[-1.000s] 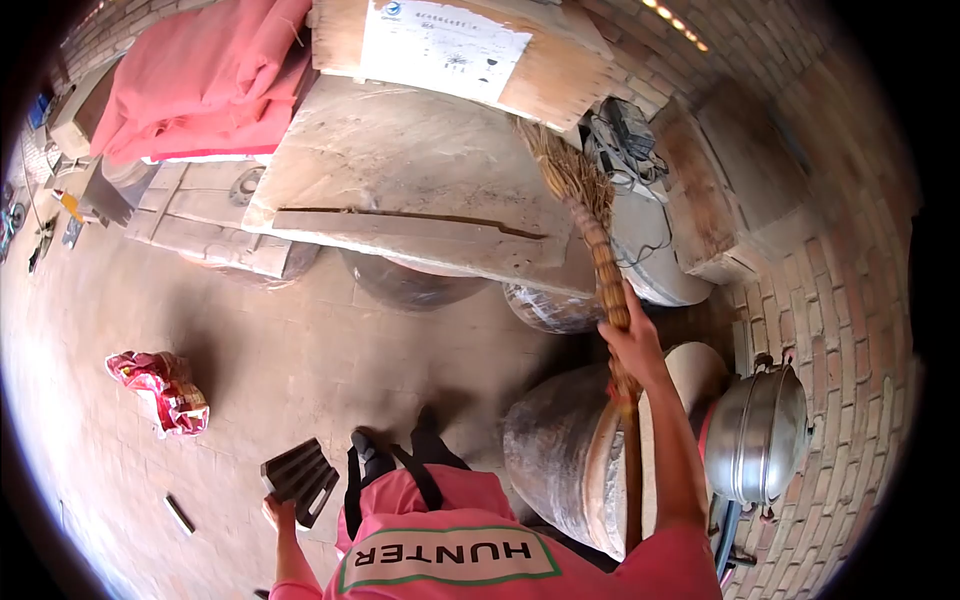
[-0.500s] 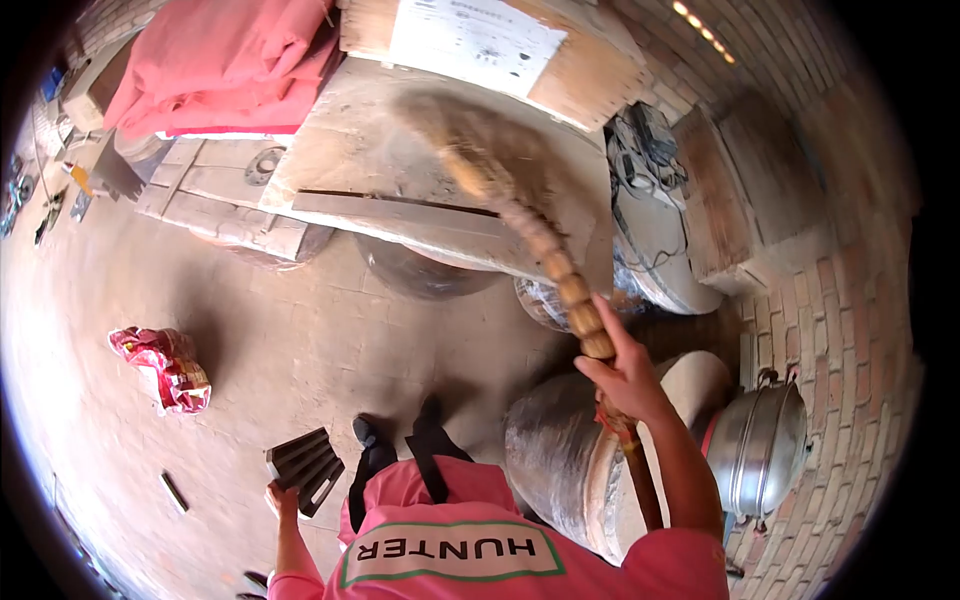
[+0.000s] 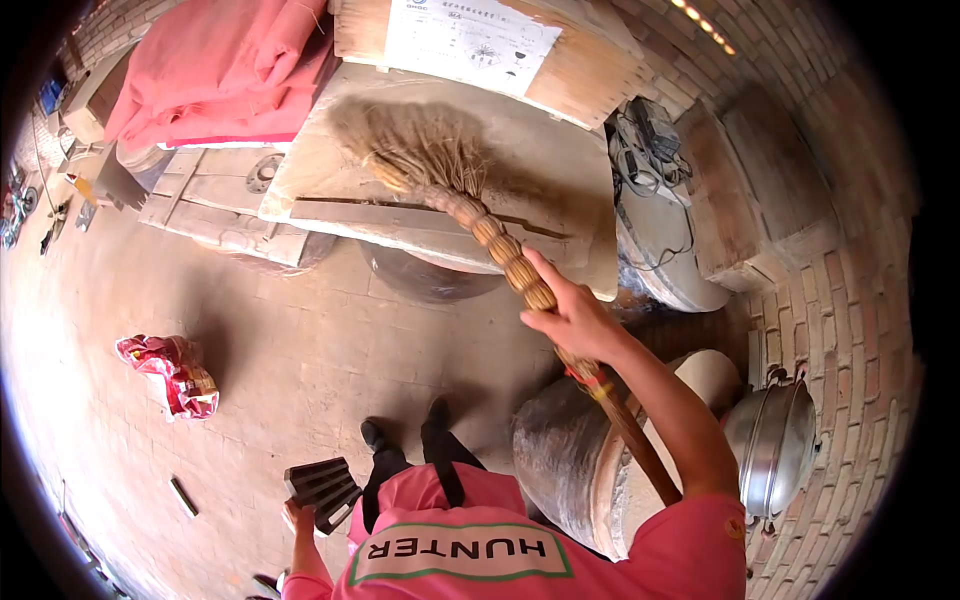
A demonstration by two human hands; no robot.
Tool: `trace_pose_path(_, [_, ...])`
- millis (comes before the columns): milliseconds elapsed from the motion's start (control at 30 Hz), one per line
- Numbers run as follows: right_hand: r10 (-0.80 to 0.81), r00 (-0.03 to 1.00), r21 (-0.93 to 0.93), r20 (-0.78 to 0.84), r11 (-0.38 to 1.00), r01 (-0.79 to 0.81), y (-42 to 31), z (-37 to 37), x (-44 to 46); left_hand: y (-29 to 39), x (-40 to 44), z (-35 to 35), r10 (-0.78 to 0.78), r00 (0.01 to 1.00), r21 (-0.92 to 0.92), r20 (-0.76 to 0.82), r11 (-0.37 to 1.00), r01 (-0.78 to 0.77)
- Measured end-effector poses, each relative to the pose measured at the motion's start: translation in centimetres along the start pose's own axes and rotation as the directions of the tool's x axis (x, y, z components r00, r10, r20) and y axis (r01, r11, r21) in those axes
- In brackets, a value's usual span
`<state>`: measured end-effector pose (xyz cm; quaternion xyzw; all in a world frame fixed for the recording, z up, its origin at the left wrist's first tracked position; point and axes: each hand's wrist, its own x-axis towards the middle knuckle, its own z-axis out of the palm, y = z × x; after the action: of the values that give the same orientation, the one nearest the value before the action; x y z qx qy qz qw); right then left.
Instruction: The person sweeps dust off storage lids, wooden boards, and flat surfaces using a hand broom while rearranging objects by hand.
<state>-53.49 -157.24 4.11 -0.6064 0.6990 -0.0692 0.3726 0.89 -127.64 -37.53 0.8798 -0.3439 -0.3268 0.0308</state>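
My right hand point(image 3: 578, 318) is closed around the bound stalks of a straw broom point(image 3: 490, 232). The broom's rod point(image 3: 640, 455) runs back beneath my forearm, with red and yellow ties below the hand. Its bristles spread over a dusty flat board point(image 3: 560, 165), on which a long dark strip point(image 3: 370, 216) lies near the front edge. Low on the left, my left hand point(image 3: 298, 517) grips a dark, ribbed, dustpan-shaped piece point(image 3: 322, 492) beside my leg; its exact kind is unclear.
Red cloth point(image 3: 220, 75) is heaped at the back left. A printed sheet point(image 3: 470, 40) lies on a wooden box behind the board. Large jars point(image 3: 560, 450), a metal pot point(image 3: 780, 440) and a brick wall stand right. A crumpled red bag point(image 3: 172, 375) sits on the floor.
My right hand and the broom have swung left and forward across the board. The bristles, blurred before, now show clearly. My left hand still holds the ribbed piece, slightly shifted right.
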Motion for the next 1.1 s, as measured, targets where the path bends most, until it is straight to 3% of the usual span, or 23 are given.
trace_pose_path(100, [-0.243, 0.964, 0.159, -0.106, 0.953, 0.258, 0.7, -0.5, -3.1, 1.6, -1.5, -0.6, -0.04, 0.999, -0.079, -0.012, 0.996, 0.039])
trace_pose_path(200, [-0.339, 0.92, 0.031, -0.197, 0.936, 0.352, 1.4, -2.1, -1.5, 0.5, -1.2, 0.8, -0.059, 0.997, -0.093, -0.045, 0.994, 0.055])
trace_pose_path(367, [-0.1, 0.991, 0.05, -0.094, 0.993, 0.105, -1.6, -4.6, 12.2, 0.7, -2.4, 0.4, -0.097, 0.991, -0.121, -0.095, 0.989, 0.085])
trace_pose_path(433, [-0.14, 0.987, -0.091, -0.081, 0.987, 0.132, -1.3, -1.7, 16.7, 0.3, -2.0, 0.8, -0.087, 0.987, -0.139, -0.138, 0.988, 0.067])
trace_pose_path(567, [-0.224, 0.968, -0.105, 0.115, 0.966, 0.236, -1.6, -2.8, 12.1, -0.1, -2.5, 1.8, -0.103, 0.986, -0.154, -0.127, 0.985, 0.083])
trace_pose_path(633, [-0.293, 0.933, 0.018, 0.211, 0.955, 0.296, -0.4, -4.1, 8.0, 1.0, -2.8, 1.6, -0.133, 0.99, -0.158, -0.057, 0.98, 0.122])
trace_pose_path(733, [-0.205, 0.939, 0.04, 0.277, 0.978, 0.202, -2.3, -7.3, 1.3, 0.3, -2.3, 3.7, -0.109, 0.988, -0.093, -0.111, 0.991, 0.099])
trace_pose_path(800, [-0.062, 0.955, 0.115, 0.289, 0.993, 0.03, -3.3, -9.2, -0.9, -0.5, -2.2, 4.5, -0.111, 0.99, -0.095, -0.089, 0.99, 0.102])
trace_pose_path(867, [-0.111, 0.969, 0.058, 0.219, 0.993, 0.101, -3.1, -10.5, 0.6, -0.4, -2.7, 4.4, -0.121, 0.988, -0.103, -0.099, 0.989, 0.11])
trace_pose_path(967, [-0.074, 0.994, -0.202, 0.077, 0.975, 0.088, -3.3, -10.3, 6.4, -0.7, -3.6, 4.1, -0.124, 0.982, -0.139, -0.142, 0.985, 0.104])
trace_pose_path(1000, [-0.184, 0.981, -0.242, 0.056, 0.951, 0.193, -1.3, -9.9, 9.6, -0.6, -4.0, 4.0, -0.114, 0.976, -0.132, -0.186, 0.987, 0.09])
trace_pose_path(1100, [-0.084, 0.996, -0.134, 0.038, 0.987, 0.088, 0.3, -6.2, 13.7, -1.2, -5.3, 3.5, -0.162, 0.973, -0.165, -0.166, 0.977, 0.135])
